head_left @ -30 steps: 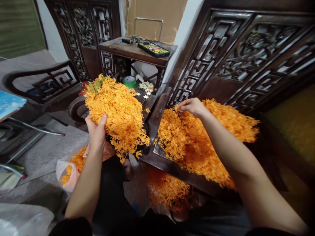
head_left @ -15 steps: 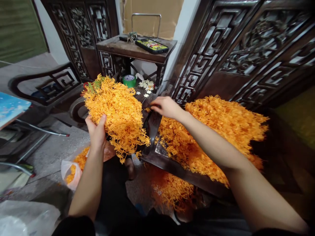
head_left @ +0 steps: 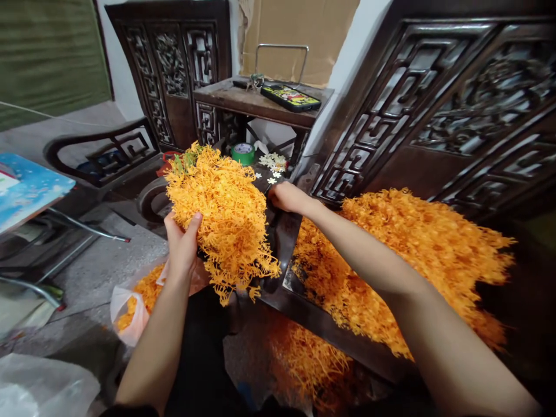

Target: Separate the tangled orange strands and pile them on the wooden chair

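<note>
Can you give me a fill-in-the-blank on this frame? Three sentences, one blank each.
1. The left hand grips a big bunch of ____-coloured plastic flowers.
2. The right hand rests at the bunch's ____ edge.
3. The roll of tape behind the bunch is ____.

Missing words: orange; right; green

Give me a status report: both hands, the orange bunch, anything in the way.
Left hand grips orange bunch from below. Right hand at the bunch's right edge, fingers hidden. Loose orange pile on the dark wooden seat alongside; nothing blocking.
</note>
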Available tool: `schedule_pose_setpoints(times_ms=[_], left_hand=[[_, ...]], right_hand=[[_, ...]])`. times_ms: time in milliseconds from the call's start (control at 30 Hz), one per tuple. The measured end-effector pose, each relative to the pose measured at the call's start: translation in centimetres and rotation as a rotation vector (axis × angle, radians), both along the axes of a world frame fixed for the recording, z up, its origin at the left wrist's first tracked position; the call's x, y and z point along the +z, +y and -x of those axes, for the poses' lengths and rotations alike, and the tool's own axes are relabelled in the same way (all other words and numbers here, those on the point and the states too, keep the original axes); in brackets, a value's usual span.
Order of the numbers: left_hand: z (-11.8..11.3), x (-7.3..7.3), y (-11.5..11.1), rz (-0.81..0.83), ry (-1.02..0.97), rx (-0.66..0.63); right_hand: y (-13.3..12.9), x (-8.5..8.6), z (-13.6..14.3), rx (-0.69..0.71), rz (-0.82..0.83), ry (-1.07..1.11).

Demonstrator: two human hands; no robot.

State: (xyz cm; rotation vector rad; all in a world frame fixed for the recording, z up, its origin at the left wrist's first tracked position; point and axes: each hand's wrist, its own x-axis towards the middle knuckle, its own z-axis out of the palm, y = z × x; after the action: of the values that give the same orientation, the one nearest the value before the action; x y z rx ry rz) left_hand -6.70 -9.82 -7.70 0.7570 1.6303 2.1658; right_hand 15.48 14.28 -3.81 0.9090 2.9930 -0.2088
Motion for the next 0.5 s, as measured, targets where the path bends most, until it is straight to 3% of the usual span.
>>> schedule_pose_setpoints(times_ms=[267, 400, 500], left_hand=[[0.5, -0.8, 0.1, 0.045, 0.072, 0.01], [0.7, -1.1, 0.1, 0.054, 0.082, 0.008], [0.7, -1.1, 0.2, 0.051, 0.08, 0.002]], right_hand=[[2.6, 0.9, -0.7, -0.159, -0.051, 0.154], [3.5, 1.0, -5.4, -0.426, -0.195, 0.536], [3.2, -0.2, -10.5, -0.611, -0.178, 0.531]])
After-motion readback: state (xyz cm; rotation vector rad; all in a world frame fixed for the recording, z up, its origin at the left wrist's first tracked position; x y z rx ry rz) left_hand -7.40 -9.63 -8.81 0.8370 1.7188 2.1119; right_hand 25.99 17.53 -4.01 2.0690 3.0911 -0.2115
